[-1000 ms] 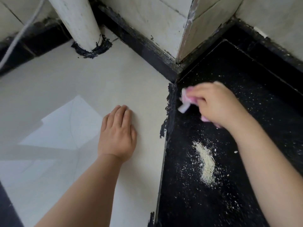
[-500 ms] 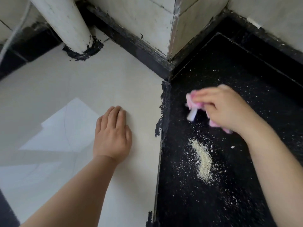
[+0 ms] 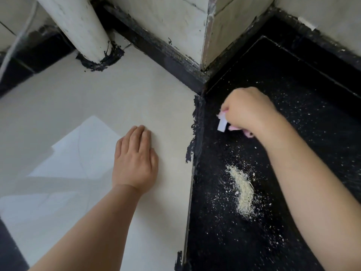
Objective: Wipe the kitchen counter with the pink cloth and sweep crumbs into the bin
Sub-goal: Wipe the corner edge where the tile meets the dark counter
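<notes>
My right hand (image 3: 248,112) grips a bunched pink cloth (image 3: 233,127) with a white tag and holds it down on the black speckled counter (image 3: 293,106). Most of the cloth is hidden under my fingers. A pale heap of crumbs (image 3: 243,189) lies on the black counter below the cloth, with finer specks scattered around it. My left hand (image 3: 134,159) rests flat, fingers straight and together, on the cream surface (image 3: 117,98) to the left of the black counter. No bin is in view.
A white pipe (image 3: 78,28) rises from the cream surface at the upper left, ringed by black sealant. A tiled wall corner (image 3: 207,26) juts out behind both surfaces. A thin cable (image 3: 17,42) hangs at the far left.
My right hand has rolled over the cloth, hiding more of it, and sits a little closer to the crumb heap. The left hand has stayed put.
</notes>
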`<state>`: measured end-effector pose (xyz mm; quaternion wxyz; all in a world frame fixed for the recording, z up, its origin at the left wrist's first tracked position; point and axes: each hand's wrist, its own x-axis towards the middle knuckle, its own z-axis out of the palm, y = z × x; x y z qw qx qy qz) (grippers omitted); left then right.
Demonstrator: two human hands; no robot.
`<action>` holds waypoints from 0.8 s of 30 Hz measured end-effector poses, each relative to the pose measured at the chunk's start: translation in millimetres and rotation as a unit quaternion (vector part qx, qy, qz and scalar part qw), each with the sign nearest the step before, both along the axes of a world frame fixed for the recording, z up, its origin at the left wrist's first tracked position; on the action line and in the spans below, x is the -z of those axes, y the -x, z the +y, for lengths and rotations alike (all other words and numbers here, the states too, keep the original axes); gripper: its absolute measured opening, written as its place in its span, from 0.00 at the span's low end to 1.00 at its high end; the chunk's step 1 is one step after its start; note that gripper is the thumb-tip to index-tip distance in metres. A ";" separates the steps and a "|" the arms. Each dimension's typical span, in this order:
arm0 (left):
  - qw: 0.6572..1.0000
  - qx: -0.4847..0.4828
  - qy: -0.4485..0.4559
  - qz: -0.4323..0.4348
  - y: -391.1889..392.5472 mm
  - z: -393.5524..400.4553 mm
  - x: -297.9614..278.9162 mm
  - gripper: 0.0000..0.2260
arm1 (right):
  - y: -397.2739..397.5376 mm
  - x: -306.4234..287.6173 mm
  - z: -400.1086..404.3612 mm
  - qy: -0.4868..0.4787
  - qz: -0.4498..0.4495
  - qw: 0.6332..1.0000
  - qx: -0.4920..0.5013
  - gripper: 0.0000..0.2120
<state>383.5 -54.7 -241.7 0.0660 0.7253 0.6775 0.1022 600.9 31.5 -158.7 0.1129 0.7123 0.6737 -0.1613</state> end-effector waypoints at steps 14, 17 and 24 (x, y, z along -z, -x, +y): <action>0.999 0.018 -0.045 0.013 0.0 0.3 0.2 0.20 | -36.5 0.4 -21.5 0.048 0.191 0.980 -0.040 0.16; 0.997 0.038 -0.033 0.059 -1.9 4.7 -6.8 0.17 | -60.1 -0.3 5.1 -0.101 0.249 0.962 0.041 0.14; 1.000 -0.002 -0.025 0.000 -25.8 44.2 -12.4 0.21 | -66.0 44.1 89.2 -0.222 0.183 0.942 0.174 0.09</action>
